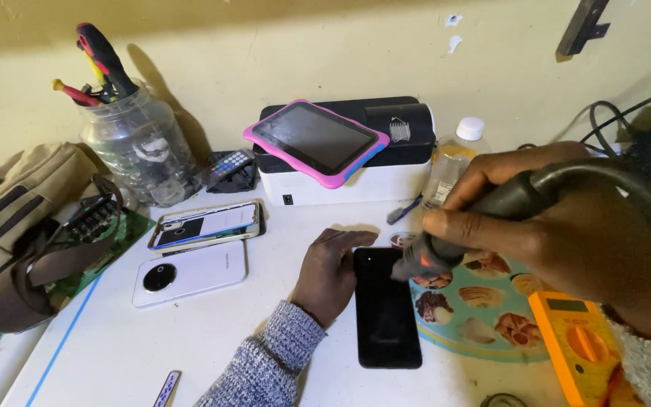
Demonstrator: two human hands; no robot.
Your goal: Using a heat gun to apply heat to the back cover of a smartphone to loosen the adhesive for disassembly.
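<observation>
The left hand (331, 265) lies flat, fingers together, on the table (114, 347), pressing the left edge of a black phone (386, 309). Right of it, the right hand (559, 218) grips a dark corded tool (446, 249), its tip over the phone's far end.

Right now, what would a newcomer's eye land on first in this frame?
The right hand fills the near right, gripping a dark corded tool whose tip hangs over the top of a black phone lying flat at centre; the left hand steadies that phone's left edge. Behind, a pink-cased tablet leans on a white box, and an orange multimeter lies at lower right.
</observation>
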